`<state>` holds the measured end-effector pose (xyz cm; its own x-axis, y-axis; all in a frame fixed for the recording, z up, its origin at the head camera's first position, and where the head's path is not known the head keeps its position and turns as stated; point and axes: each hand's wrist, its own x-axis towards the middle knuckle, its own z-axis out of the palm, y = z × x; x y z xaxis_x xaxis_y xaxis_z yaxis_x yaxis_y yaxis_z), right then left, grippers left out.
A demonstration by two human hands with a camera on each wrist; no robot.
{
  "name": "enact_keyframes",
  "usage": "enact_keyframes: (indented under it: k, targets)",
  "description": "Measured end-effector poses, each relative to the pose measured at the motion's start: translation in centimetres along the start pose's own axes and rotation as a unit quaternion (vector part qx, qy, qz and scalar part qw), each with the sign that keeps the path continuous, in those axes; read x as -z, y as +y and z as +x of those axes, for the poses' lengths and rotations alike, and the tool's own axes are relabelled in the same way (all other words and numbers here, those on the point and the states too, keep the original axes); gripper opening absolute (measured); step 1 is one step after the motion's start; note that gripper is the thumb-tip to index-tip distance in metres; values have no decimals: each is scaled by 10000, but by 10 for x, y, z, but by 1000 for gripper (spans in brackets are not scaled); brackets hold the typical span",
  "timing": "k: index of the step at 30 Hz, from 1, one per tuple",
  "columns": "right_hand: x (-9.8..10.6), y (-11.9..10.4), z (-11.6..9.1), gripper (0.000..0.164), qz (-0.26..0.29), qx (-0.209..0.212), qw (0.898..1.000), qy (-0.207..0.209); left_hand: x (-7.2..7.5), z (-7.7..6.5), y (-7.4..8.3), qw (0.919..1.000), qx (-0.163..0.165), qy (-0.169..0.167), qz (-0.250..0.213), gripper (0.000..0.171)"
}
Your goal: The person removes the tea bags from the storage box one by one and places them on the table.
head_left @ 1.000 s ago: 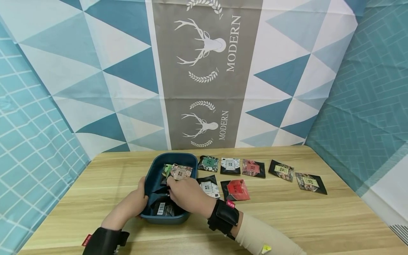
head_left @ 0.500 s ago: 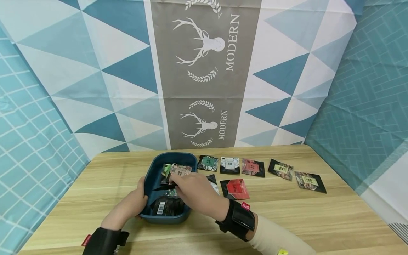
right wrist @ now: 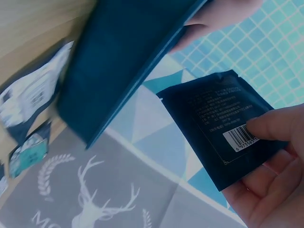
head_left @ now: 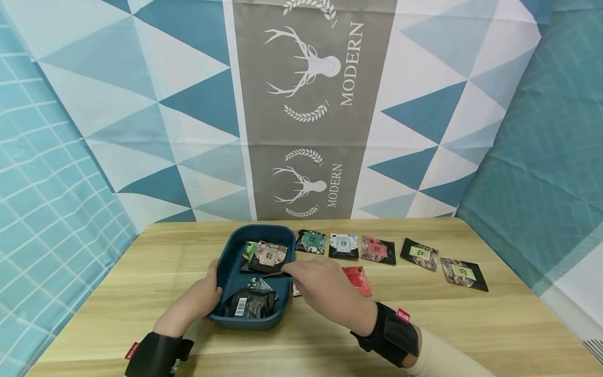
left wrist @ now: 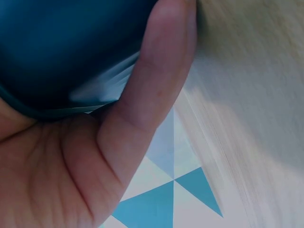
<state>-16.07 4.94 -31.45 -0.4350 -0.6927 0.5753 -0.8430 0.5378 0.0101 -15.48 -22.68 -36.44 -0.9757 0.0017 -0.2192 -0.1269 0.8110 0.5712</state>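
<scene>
A dark blue plastic bin (head_left: 247, 323) stands on the wooden table. My left hand (head_left: 200, 296) grips its left wall at the rim, thumb along the side in the left wrist view. Between thumb and fingers my right hand (head_left: 330, 290) pinches a flat black sachet (right wrist: 204, 118), its printed barcode side showing in the right wrist view. In the head view this sachet appears edge-on over the bin's right rim. Inside the bin lie a brown floral sachet (head_left: 269, 255), a green one (head_left: 248, 252) partly beneath it, and a black barcoded sachet (head_left: 254, 303) near the front.
Right of the bin, a back row holds a green-labelled sachet (head_left: 313, 242), a white one (head_left: 344, 245), a red-labelled one (head_left: 377, 251) and yellow-labelled ones (head_left: 420, 254). A red sachet (head_left: 360, 280) lies partly behind my right hand. Patterned cloth (head_left: 301, 115) hangs behind the table.
My right hand has drawn the black sachet up from the bin's middle and moved right to its right rim. A pale patterned sachet is uncovered there. The left hand keeps its grip.
</scene>
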Motion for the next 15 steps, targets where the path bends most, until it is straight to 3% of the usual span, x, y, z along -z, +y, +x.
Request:
enact_keyframes:
  k: [9,15]
  targets:
    - [-1,28,-29,26,-482,-9,9988,83,-2,1,-1,10000,-28,-32,-29,66]
    - [4,47,-51,34,-778,-470,9948,-458,-1,0,-1,10000,-13,-27,-58,66]
